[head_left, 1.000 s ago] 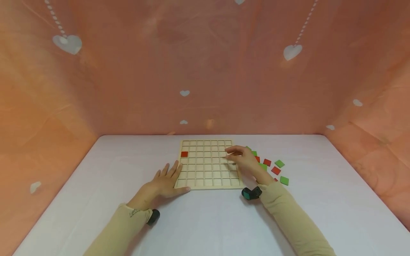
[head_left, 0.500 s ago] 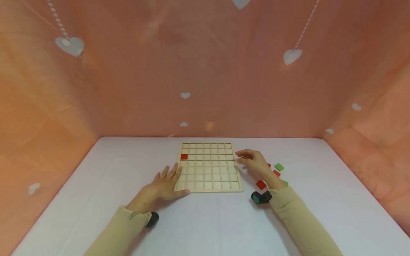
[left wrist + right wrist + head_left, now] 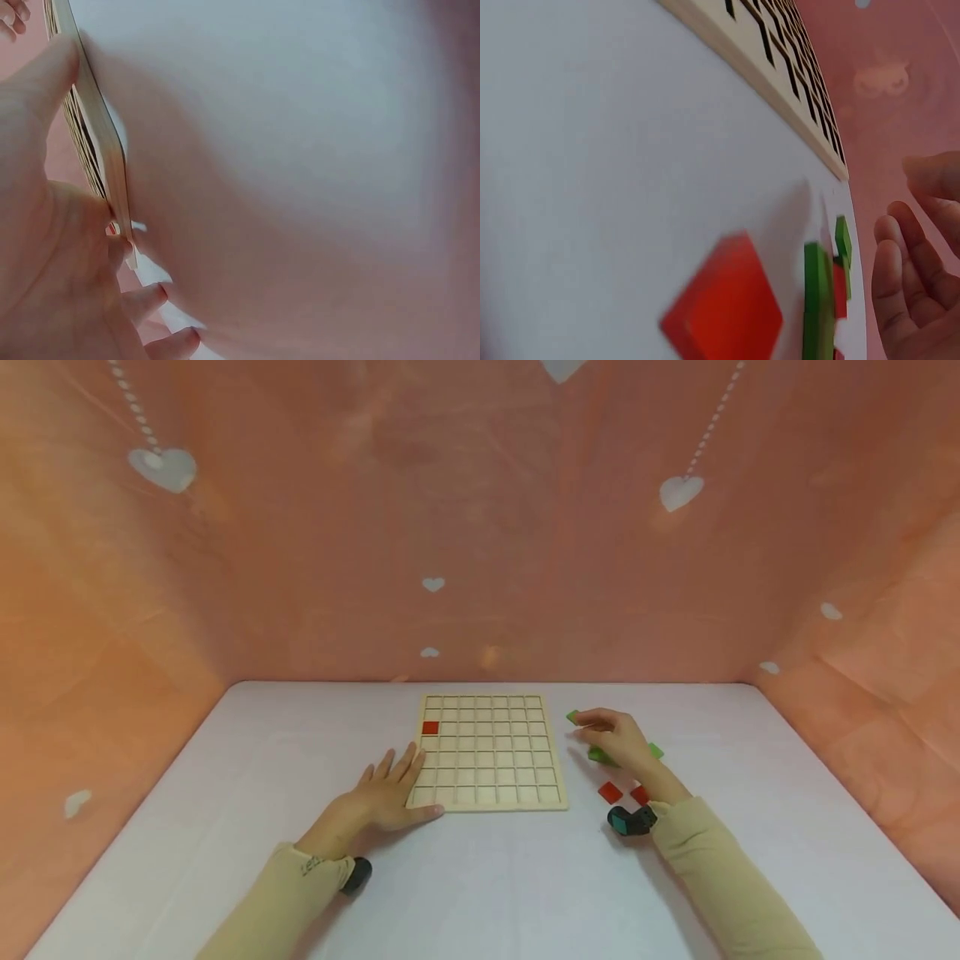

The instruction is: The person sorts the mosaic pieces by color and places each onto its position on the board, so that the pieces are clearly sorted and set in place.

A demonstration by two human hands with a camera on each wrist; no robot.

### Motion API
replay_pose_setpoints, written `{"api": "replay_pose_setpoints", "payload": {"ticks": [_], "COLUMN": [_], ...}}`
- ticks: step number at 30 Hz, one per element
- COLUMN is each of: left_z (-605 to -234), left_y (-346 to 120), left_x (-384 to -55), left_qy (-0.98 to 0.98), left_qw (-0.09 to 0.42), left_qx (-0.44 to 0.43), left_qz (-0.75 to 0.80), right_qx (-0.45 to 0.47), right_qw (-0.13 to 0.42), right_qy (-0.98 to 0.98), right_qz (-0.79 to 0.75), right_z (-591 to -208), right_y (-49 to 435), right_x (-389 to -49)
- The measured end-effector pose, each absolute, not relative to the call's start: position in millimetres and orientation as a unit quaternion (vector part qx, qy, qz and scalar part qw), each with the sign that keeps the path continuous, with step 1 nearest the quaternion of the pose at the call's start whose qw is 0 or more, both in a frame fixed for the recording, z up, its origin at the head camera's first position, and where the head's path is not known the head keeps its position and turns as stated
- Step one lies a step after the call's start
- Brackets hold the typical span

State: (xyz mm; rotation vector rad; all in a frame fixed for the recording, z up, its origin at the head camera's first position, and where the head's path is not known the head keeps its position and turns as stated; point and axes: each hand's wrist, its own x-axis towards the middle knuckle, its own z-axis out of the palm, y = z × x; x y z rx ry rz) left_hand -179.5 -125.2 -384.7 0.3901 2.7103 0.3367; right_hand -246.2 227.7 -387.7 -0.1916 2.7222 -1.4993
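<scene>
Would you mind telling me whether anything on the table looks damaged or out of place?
Nothing stands out as damaged or misplaced. The loose red tiles and green tiles right of the board lie at mixed angles, which seems ordinary.

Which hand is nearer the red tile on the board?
Left: the left hand touches the left edge of the board, just short of the red tile; the right hand is beyond the opposite edge.
</scene>
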Motion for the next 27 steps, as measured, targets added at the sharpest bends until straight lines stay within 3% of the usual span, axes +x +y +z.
{"api": "replay_pose_setpoints", "payload": {"ticks": [27], "left_z": [-381], "left_y": [-127], "left_x": [-180], "left_qy": [0.961], "left_qw": [0.188], "left_qx": [0.150], "left_qz": [0.132], "right_qx": [-0.001], "right_qw": [0.060], "right_qy": [0.894], "right_qz": [-0.444], "right_z": [-391], "right_y": [257], "right_x": [-243]}}
